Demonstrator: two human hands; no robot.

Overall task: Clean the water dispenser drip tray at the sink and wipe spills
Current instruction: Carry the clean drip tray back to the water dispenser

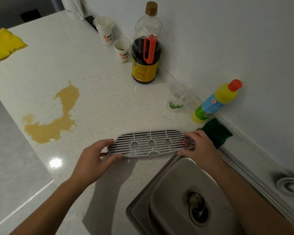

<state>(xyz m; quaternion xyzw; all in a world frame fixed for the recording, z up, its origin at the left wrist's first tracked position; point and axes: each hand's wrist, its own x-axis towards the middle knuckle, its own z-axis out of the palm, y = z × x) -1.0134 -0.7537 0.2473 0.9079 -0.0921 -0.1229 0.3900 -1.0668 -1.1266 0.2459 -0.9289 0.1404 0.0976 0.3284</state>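
1. Tray [150,144]: grey slotted drip tray, held at the counter edge, its right end just at the near-left corner of the sink [175,187]. Long axis runs left–right across the view, nearly level, with the grille side facing up toward the camera.

2. Left hand [93,160]: closed on the tray's left end, thumb under the near rim and fingers curled over the far edge. Firm pinch, nothing else held.

3. Right hand [198,146]: closed on the tray's right end, fingers lying over the grille by the red dot. Nothing else held.

4. Key relation: the sink basin lies near and to the right of the tray, on the right hand's side. The right hand is the nearer; it already sits at the sink rim. Judgement: the move is a short carry toward the wearer and rightward, with the long axis needing to turn some to fit the basin.

5. Sponge [216,132] lies just beyond the right hand; detergent [215,102] stands behind it against the wall.

6. Spill [53,119]: tan puddle on the counter, well left of the tray, unwiped. Yellow cloth [4,44] lies far left, apart from it.
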